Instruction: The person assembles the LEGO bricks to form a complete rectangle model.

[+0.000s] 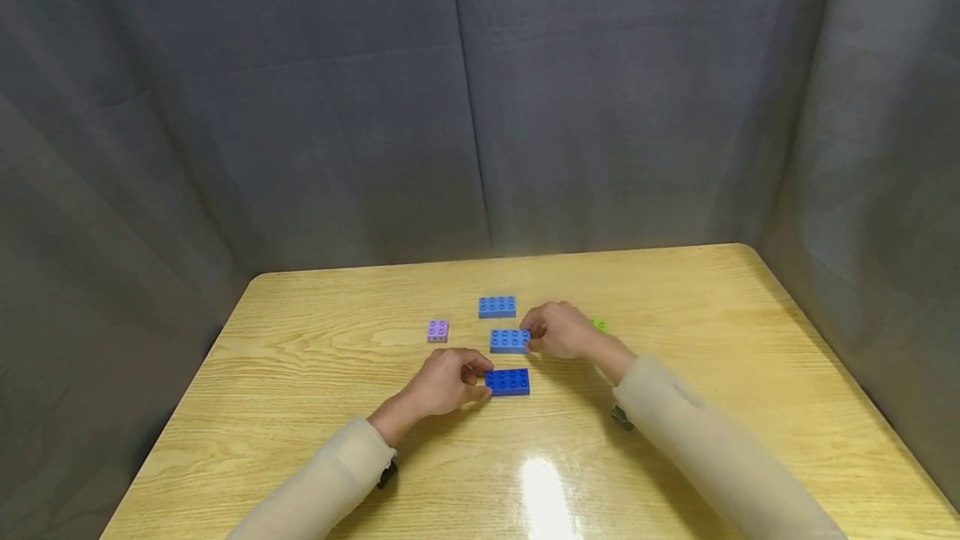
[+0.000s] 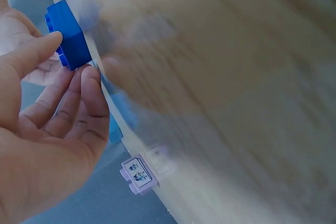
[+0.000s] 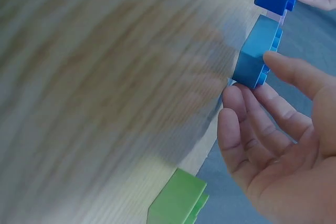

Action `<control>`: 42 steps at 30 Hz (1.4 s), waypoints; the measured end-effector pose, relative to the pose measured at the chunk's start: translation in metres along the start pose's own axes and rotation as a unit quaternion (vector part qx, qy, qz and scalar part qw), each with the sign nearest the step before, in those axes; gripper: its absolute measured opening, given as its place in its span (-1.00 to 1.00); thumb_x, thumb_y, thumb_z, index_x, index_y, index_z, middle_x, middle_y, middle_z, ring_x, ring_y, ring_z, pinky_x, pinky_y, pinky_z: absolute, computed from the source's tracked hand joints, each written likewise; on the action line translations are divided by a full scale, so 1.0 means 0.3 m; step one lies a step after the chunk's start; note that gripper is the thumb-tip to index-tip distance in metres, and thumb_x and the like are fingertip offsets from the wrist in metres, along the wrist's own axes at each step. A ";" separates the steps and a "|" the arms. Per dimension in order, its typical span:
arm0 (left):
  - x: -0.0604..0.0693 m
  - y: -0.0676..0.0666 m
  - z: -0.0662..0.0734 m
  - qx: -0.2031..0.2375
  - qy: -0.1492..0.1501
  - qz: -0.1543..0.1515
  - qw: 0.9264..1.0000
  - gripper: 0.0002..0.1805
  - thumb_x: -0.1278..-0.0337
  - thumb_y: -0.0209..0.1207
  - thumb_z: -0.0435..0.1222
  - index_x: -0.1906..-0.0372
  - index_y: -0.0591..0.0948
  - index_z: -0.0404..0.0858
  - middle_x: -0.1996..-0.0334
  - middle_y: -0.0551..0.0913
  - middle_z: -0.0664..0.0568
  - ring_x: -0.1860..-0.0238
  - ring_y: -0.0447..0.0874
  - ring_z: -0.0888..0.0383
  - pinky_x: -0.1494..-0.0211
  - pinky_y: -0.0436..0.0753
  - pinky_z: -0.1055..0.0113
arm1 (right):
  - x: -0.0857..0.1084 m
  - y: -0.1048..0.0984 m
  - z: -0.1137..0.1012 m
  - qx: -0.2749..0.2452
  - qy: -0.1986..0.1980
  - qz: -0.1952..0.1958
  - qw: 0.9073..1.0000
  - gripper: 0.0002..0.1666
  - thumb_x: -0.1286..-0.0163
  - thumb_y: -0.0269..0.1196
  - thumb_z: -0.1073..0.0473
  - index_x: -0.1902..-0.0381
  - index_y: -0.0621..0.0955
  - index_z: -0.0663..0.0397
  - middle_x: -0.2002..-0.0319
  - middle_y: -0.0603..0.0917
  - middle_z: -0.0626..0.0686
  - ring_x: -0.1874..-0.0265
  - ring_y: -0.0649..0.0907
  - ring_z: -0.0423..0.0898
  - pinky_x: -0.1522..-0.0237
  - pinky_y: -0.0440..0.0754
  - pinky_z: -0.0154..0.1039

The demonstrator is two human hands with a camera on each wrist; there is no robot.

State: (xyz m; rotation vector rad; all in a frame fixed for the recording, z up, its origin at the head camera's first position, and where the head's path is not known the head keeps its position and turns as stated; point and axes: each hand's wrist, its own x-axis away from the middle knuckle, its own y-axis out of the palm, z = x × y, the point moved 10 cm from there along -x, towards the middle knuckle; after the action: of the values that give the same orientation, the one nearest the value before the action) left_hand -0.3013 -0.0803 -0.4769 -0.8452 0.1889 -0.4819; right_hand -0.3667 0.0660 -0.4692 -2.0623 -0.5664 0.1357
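Head view: tabletop [image 1: 337,307] brightly lit, warm tone; overexposed glare patch [image 1: 545,494] at near middle. Far curtain [image 1: 337,123] dim, darker in folds. Soft shadows beneath left sleeve [image 1: 322,482] and right sleeve [image 1: 712,444]. Wrist views: dimmer, cooler cast; tabletop grain softly smeared. Left wrist: hazy blue reflection beside dark blue brick [image 2: 72,38].

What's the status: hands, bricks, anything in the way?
Left hand pinches dark blue brick. Right hand pinches middle blue brick. Those two apart, nothing between them. Green brick partly hidden behind right hand.
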 end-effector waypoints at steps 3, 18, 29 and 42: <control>0.000 -0.008 -0.010 0.000 -0.008 0.004 1.000 -0.69 -0.11 0.41 -0.31 0.01 0.72 -0.20 0.10 0.76 0.03 0.27 0.61 0.27 0.19 0.62 0.45 | 0.007 -0.004 0.010 0.000 -0.002 0.001 1.000 -0.66 -0.25 0.44 0.18 0.00 0.71 0.05 0.06 0.78 0.10 0.06 0.73 0.02 -0.09 0.66 -0.03; -0.020 -0.065 -0.044 -0.008 -0.016 0.028 0.999 -0.67 -0.08 0.42 -0.35 0.01 0.71 -0.28 0.18 0.76 -0.01 0.29 0.63 0.24 0.21 0.65 0.39 | 0.042 -0.030 0.054 0.008 -0.020 -0.003 1.000 -0.62 -0.24 0.43 0.22 -0.03 0.69 0.11 0.07 0.77 0.11 0.09 0.73 0.00 -0.07 0.67 -0.04; -0.029 -0.083 -0.071 -0.002 -0.033 0.035 0.999 -0.69 -0.10 0.40 -0.38 0.01 0.71 -0.25 0.14 0.76 -0.01 0.30 0.62 0.23 0.30 0.61 0.45 | 0.077 -0.047 0.071 0.012 -0.026 -0.005 1.000 -0.65 -0.23 0.43 0.23 0.00 0.70 0.13 0.08 0.77 0.11 0.10 0.73 0.01 -0.05 0.68 -0.03; -0.041 -0.083 -0.083 0.012 -0.039 0.036 0.999 -0.69 -0.09 0.40 -0.38 0.01 0.71 -0.24 0.17 0.76 0.01 0.30 0.62 0.23 0.32 0.60 0.44 | 0.113 -0.044 0.061 0.012 -0.037 -0.020 0.999 -0.65 -0.22 0.42 0.29 0.01 0.70 0.13 0.15 0.78 0.06 0.15 0.74 -0.04 0.01 0.70 -0.09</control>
State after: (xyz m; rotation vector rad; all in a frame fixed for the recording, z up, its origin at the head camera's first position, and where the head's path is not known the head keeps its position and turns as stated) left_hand -0.3289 -0.1051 -0.4747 -0.8302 0.1401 -0.3830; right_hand -0.3471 0.1012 -0.4636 -2.0285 -0.6494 0.1952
